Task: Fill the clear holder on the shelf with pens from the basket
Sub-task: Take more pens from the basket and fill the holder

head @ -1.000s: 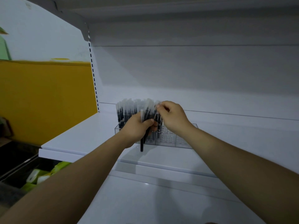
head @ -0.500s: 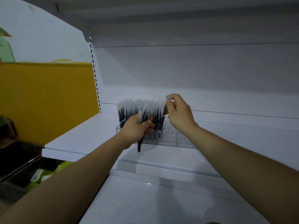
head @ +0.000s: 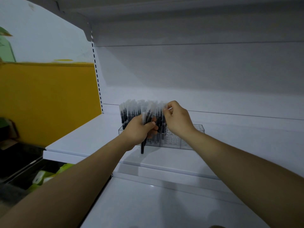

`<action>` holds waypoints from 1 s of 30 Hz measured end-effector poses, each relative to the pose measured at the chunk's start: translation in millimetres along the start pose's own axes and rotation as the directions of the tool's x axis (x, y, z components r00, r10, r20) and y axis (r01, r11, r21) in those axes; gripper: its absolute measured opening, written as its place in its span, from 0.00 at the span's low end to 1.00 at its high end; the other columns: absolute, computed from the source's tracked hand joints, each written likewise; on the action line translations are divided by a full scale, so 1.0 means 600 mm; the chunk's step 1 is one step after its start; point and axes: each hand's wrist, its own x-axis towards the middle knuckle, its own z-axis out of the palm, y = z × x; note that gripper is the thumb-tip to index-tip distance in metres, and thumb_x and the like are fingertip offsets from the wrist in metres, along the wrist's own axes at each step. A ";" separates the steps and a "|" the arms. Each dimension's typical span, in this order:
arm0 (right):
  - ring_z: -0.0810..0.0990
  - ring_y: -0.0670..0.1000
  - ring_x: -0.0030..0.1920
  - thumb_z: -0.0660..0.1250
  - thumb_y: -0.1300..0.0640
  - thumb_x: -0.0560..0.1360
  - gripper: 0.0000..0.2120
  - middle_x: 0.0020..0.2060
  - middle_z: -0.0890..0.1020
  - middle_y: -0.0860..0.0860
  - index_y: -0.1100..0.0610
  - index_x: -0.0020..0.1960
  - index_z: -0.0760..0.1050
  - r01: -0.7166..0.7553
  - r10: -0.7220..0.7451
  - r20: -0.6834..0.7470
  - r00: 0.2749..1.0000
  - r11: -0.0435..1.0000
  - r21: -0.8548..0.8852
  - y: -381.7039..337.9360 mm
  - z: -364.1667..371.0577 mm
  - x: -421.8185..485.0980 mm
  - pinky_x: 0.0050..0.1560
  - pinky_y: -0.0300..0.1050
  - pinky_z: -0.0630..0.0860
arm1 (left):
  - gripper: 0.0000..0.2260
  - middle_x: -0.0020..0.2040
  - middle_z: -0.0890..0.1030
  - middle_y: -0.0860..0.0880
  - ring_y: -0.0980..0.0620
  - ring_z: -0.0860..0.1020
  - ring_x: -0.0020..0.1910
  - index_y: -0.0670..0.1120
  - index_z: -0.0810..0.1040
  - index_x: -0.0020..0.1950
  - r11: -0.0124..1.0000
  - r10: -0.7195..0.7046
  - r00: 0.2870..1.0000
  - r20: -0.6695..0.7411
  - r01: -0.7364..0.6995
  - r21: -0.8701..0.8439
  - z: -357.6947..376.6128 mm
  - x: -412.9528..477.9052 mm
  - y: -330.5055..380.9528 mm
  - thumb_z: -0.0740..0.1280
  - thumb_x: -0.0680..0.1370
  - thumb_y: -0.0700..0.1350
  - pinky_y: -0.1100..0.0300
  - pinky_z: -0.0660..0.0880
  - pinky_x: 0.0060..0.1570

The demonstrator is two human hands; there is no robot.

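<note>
On the shelf (head: 79, 142), at the clear holder (head: 185, 142), gripping spare pens (head: 142, 148) in the left hand (head: 136, 130), right fingers (head: 169, 112) pinching one pen (head: 164, 107) by its cap, mid-insertion; next, probably steering it into free slots toward 3 o'clock.

Honestly, can't read a single word, brand or number anywhere here. The pens (head: 131, 111) standing in the clear holder (head: 172, 141) are too blurry to make out any print, and the green packs (head: 41, 176) down at the left are too small to tell.
</note>
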 end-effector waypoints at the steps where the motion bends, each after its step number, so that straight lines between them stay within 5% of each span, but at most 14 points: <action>1: 0.73 0.52 0.35 0.57 0.52 0.81 0.07 0.36 0.75 0.50 0.56 0.52 0.70 -0.016 0.017 0.024 1.000 1.000 -0.024 0.003 0.002 0.001 0.36 0.46 0.71 | 0.05 0.43 0.82 0.46 0.53 0.81 0.39 0.45 0.76 0.51 1.000 0.001 1.000 0.000 -0.001 0.002 0.001 0.000 0.001 0.61 0.82 0.40 0.57 0.80 0.44; 4: 0.76 0.53 0.40 0.59 0.52 0.80 0.09 0.40 0.77 0.51 0.57 0.52 0.72 -0.038 0.044 0.063 0.997 0.995 -0.088 0.013 0.007 -0.005 0.39 0.45 0.72 | 0.06 0.44 0.82 0.45 0.54 0.81 0.38 0.45 0.77 0.52 1.000 0.000 1.000 -0.001 0.000 0.000 0.003 -0.002 0.004 0.61 0.82 0.40 0.61 0.80 0.40; 8: 0.76 0.48 0.47 0.61 0.53 0.80 0.10 0.45 0.78 0.48 0.56 0.53 0.77 0.017 -0.014 -0.052 0.999 0.998 0.053 0.005 -0.012 -0.013 0.42 0.37 0.69 | 0.05 0.44 0.82 0.44 0.50 0.81 0.40 0.44 0.76 0.52 1.000 0.003 1.000 0.026 -0.003 -0.021 0.010 -0.002 0.011 0.61 0.81 0.40 0.56 0.80 0.45; 13: 0.74 0.45 0.48 0.63 0.53 0.79 0.10 0.50 0.77 0.48 0.53 0.55 0.80 0.042 -0.043 0.003 0.999 0.989 0.139 0.005 -0.034 -0.015 0.44 0.28 0.66 | 0.08 0.44 0.82 0.43 0.52 0.81 0.39 0.40 0.77 0.56 0.999 0.038 0.995 0.088 -0.038 0.001 0.035 0.003 0.023 0.60 0.82 0.40 0.54 0.80 0.46; 17: 0.75 0.47 0.48 0.63 0.55 0.79 0.07 0.48 0.78 0.50 0.55 0.48 0.80 0.021 -0.022 -0.001 1.000 0.987 0.158 0.011 -0.046 -0.018 0.44 0.32 0.68 | 0.09 0.46 0.82 0.45 0.53 0.82 0.41 0.41 0.76 0.60 0.999 0.046 0.993 0.113 -0.048 0.009 0.052 0.003 0.028 0.60 0.82 0.41 0.57 0.81 0.46; 22: 0.79 0.49 0.50 0.62 0.55 0.79 0.10 0.49 0.82 0.51 0.57 0.54 0.81 0.002 -0.029 0.095 0.995 0.962 0.274 0.014 -0.055 -0.022 0.49 0.40 0.73 | 0.09 0.45 0.82 0.45 0.51 0.82 0.41 0.41 0.76 0.59 0.999 0.046 0.993 0.104 -0.044 -0.020 0.061 0.003 0.026 0.60 0.82 0.40 0.51 0.79 0.50; 25: 0.78 0.46 0.49 0.64 0.54 0.79 0.07 0.49 0.81 0.49 0.53 0.50 0.80 -0.009 -0.024 0.106 0.994 0.952 0.307 0.016 -0.054 -0.020 0.47 0.36 0.72 | 0.09 0.47 0.82 0.46 0.51 0.82 0.43 0.42 0.76 0.59 0.999 0.045 0.992 0.115 -0.043 -0.016 0.058 0.004 0.025 0.60 0.82 0.41 0.53 0.80 0.50; 30: 0.79 0.47 0.43 0.62 0.56 0.80 0.07 0.42 0.80 0.49 0.51 0.43 0.73 -0.028 0.033 -0.005 0.999 0.912 0.410 0.012 -0.052 0.000 0.43 0.39 0.74 | 0.07 0.46 0.83 0.46 0.51 0.82 0.43 0.43 0.77 0.56 1.000 0.010 0.996 0.093 -0.010 0.002 0.041 0.006 0.016 0.60 0.82 0.40 0.59 0.80 0.45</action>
